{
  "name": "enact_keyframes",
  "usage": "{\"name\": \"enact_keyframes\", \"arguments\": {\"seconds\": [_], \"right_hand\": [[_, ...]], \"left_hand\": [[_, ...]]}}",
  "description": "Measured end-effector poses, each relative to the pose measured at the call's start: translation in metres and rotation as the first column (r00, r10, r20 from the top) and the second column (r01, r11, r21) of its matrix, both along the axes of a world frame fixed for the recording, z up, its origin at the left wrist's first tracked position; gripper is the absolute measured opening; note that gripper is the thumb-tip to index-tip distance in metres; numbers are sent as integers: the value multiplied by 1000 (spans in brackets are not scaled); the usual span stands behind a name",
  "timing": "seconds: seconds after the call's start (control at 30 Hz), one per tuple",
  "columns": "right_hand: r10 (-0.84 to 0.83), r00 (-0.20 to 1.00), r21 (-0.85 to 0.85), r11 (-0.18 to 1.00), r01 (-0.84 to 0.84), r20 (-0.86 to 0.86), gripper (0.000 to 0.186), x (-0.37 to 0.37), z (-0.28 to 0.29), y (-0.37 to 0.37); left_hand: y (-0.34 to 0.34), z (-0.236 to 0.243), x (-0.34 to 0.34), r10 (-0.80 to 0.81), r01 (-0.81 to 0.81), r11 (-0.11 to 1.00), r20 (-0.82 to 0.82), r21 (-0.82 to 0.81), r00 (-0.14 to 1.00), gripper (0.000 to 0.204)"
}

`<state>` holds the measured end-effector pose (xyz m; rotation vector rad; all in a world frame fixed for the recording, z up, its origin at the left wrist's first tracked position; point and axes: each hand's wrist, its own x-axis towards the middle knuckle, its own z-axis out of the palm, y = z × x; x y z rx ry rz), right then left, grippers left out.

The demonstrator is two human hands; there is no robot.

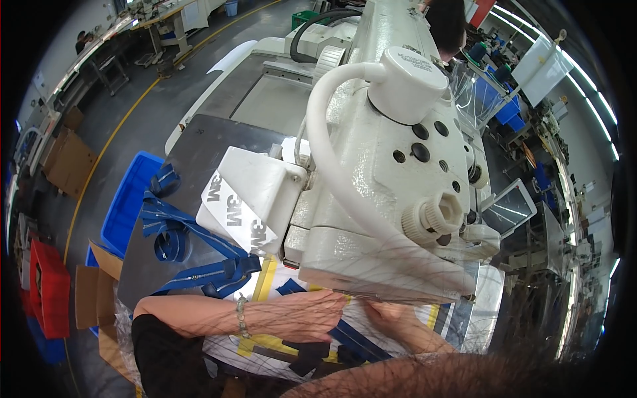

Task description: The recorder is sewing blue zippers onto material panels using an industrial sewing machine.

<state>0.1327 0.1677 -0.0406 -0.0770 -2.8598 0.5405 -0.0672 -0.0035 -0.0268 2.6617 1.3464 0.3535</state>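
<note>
My left hand [315, 316], with a bracelet [242, 315] at its wrist, reaches under the front of a large white sewing machine head [378, 259]. Its fingers look curled, but their tips are hidden. Close on its right, my right hand [395, 323] is also partly under the machine's lower edge, fingers bent and partly covered. A dark blue fabric strip [358, 341] runs out from beside my left hand toward me, between both hands. Beneath them lies a white sheet [222, 345] with yellow bands [269, 341] and dark patches [308, 358]. What either hand grips is not visible.
Blue straps [215, 272] lie looped and rolled on the metal table plate [142, 265] at left. A white box-shaped cover [249, 192] and a thick white hose [322, 132] are on the machine. Blue bins [129, 199], a cardboard box [93, 298] and a red crate [50, 288] stand left.
</note>
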Motion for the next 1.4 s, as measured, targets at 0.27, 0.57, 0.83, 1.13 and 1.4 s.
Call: {"name": "enact_keyframes", "arguments": {"seconds": [0.27,0.57,0.83,1.13,1.4], "right_hand": [[-7,998,-38,999,5,-66,36,-9,9,1],[173,975,179,973,-148,-136,31,-15,15,2],[175,977,66,984,-168,-120,31,-20,16,7],[178,972,97,982,-165,-152,29,-21,15,5],[199,961,13,980,-200,-192,27,-27,10,8]], "left_hand": [[0,-15,5,2,-27,995,239,100,971,45],[17,27,-3,220,176,627,389,-759,895,47],[4,-8,2,71,-59,992,104,-110,992,44],[-15,-38,-37,-116,174,978,-396,115,911,46],[-8,-32,-39,12,-47,973,-154,-227,988,44]]}}
